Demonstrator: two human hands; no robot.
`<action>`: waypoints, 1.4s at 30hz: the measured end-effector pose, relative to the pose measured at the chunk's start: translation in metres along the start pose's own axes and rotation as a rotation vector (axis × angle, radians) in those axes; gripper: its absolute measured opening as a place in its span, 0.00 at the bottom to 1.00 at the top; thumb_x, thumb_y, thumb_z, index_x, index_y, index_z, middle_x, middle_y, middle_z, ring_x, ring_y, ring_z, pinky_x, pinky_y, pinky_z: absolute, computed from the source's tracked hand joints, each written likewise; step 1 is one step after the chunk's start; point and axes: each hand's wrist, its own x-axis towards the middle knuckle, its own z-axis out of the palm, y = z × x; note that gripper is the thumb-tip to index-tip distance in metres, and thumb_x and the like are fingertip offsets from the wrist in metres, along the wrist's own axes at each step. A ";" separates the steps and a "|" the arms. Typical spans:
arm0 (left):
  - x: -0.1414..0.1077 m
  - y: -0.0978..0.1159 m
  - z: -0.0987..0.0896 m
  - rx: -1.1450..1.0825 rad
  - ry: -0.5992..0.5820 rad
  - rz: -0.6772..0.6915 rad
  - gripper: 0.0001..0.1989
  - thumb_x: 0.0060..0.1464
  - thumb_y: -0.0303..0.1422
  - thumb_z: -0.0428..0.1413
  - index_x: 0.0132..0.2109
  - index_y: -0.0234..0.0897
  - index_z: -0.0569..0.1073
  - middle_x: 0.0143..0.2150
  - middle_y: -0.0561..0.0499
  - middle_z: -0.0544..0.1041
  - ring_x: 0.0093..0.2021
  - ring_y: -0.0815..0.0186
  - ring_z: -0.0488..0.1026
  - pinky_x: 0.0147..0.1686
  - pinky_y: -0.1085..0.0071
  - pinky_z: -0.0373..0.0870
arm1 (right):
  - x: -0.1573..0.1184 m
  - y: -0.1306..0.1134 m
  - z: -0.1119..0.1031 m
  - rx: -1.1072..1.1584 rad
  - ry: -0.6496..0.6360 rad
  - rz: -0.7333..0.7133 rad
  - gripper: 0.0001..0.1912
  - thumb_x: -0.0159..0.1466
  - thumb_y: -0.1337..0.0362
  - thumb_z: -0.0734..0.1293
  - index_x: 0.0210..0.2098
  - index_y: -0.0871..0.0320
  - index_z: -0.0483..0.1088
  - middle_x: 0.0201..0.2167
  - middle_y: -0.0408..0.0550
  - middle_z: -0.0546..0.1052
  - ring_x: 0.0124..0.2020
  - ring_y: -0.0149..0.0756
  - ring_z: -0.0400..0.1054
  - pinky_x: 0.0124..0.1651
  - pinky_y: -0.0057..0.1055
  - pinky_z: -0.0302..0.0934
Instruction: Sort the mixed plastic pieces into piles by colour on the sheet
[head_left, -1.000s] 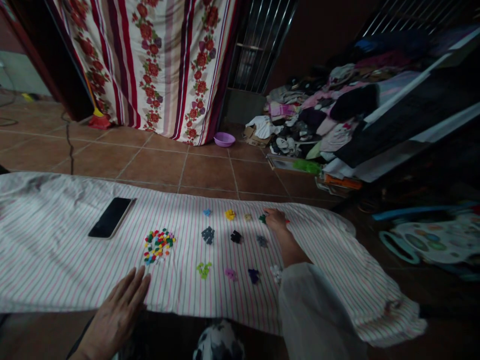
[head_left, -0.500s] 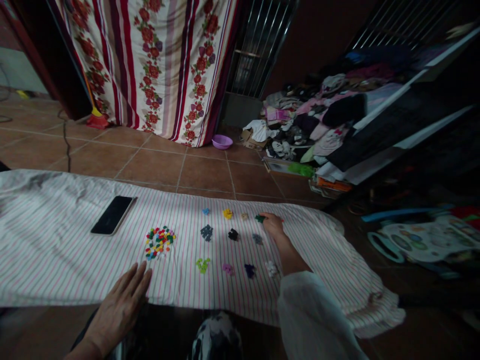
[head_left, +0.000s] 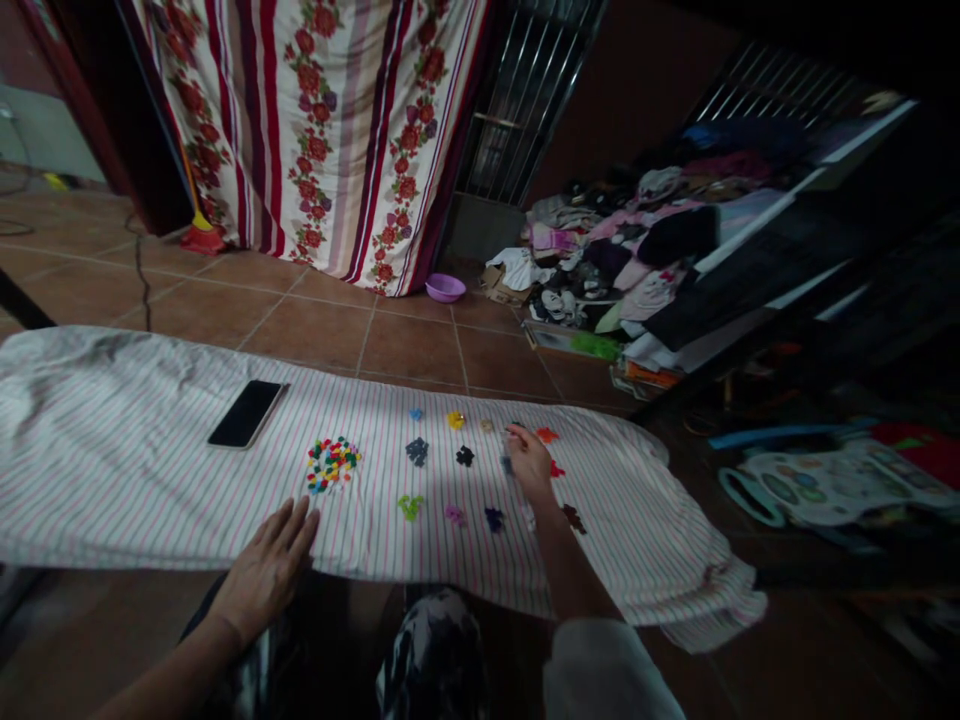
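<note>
Since the mixed pile [head_left: 332, 465] of small coloured pieces spreads out roughly round, no long axis to line up with. It lies loose on the striped, cloth-covered surface [head_left: 150, 470].

Nearer hand is the left grip [head_left: 270, 560]: on the pile's near side, a bit to its left, fingertips just short of the pieces, apart from them. Left is laid out flat, fingers straight and close together, nothing visible in it.

Right grip [head_left: 532, 465] is well off to the pile's right, so the pile lies almost straight left of it, with single-colour clusters in between. Right fingers are bunched narrow. Can't tell if a piece is pinched; something dark at the tips, too small and blurred to call.

Clusters, all right of the pile: slate cluster [head_left: 417, 452] closest, then black cluster [head_left: 465, 456], roughly level with it. Far-right of the pile: blue cluster [head_left: 416, 414], yellow cluster [head_left: 455, 420], beige cluster [head_left: 487, 426], in a row. Near-right: lime cluster [head_left: 409, 507], pink cluster [head_left: 454, 514], dark purple cluster [head_left: 493, 519]. Farthest right of the pile: orange cluster [head_left: 547, 435], red cluster [head_left: 556, 468], brown cluster [head_left: 574, 518].

Left of the pile, slightly farther from the person: phone [head_left: 247, 413], flat, far end slanting towards the pile's side.
</note>
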 end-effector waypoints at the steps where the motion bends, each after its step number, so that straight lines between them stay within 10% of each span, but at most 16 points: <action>1: 0.000 0.001 0.000 -0.004 -0.009 -0.012 0.23 0.59 0.34 0.47 0.60 0.34 0.66 0.61 0.39 0.69 0.61 0.52 0.66 0.54 0.59 0.68 | -0.015 -0.006 0.006 0.047 -0.033 -0.030 0.17 0.57 0.62 0.61 0.41 0.57 0.76 0.41 0.51 0.79 0.44 0.41 0.73 0.53 0.38 0.65; 15: 0.009 0.014 -0.018 -0.114 -0.198 -0.185 0.23 0.56 0.29 0.49 0.59 0.32 0.69 0.61 0.37 0.69 0.62 0.48 0.64 0.56 0.54 0.66 | -0.165 -0.103 0.112 0.152 -0.551 -0.328 0.14 0.60 0.65 0.62 0.41 0.52 0.77 0.40 0.48 0.79 0.45 0.40 0.72 0.51 0.37 0.66; 42: 0.015 0.011 -0.027 -0.222 -0.253 -0.208 0.22 0.57 0.30 0.48 0.59 0.34 0.68 0.62 0.37 0.68 0.63 0.51 0.62 0.57 0.56 0.62 | -0.155 -0.118 0.192 -0.213 -0.481 -0.288 0.19 0.57 0.77 0.59 0.42 0.56 0.75 0.41 0.48 0.76 0.43 0.35 0.70 0.51 0.29 0.62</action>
